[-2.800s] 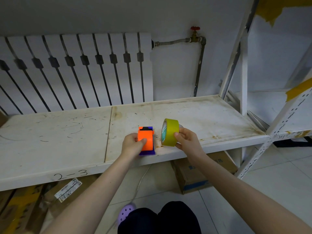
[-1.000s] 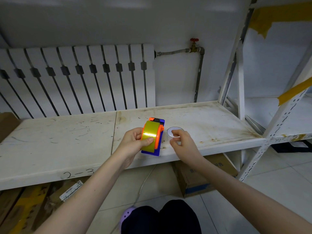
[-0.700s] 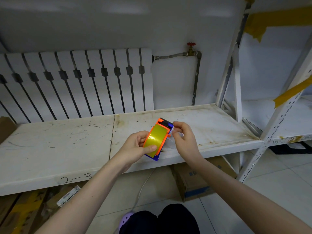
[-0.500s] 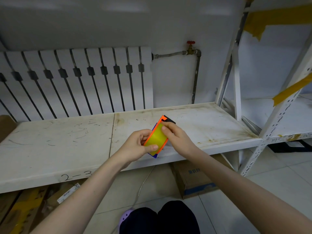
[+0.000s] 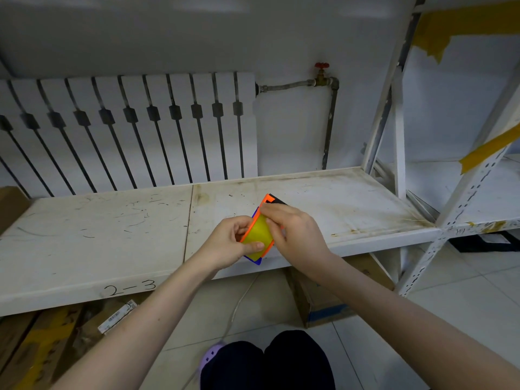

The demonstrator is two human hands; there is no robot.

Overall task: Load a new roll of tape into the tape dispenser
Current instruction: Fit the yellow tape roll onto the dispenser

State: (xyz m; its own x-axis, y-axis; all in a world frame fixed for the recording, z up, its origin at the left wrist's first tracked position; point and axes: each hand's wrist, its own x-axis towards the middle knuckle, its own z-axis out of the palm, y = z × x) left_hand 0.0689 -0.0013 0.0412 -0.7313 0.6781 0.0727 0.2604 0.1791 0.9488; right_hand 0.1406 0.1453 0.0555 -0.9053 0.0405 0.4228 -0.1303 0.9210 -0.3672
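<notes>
A yellow roll of tape (image 5: 258, 235) sits inside an orange-and-blue tape dispenser (image 5: 266, 202), held in the air between a person's two hands, just above the front edge of a scuffed white shelf (image 5: 112, 220). The left hand (image 5: 229, 242) is clamped on the dispenser's near left side, thumb pressed across the lower face of the roll and fingers curled behind the frame. The right hand (image 5: 292, 233) is closed over the dispenser's upper right side, its fingertips on the tape near the orange rim; whether it is pinching the loose end of the tape cannot be told, as the fingers hide it.

The dispenser is tilted, its long axis running from the blue end low and toward the person up to the orange-and-black end high, away and slightly to the right. That far end, judged to be where the cutter sits, pokes out just beyond the right hand's fingertips, so the right hand is the nearer one for drawing the tape along that axis toward it, while the left is placed to steady the body.

The roll appears seated, so the job looks close to done, with threading the free end likely the step in hand. Behind the shelf stand a white radiator (image 5: 126, 130) and a pipe with a red valve (image 5: 321, 66); cardboard boxes (image 5: 323, 302) lie below.
</notes>
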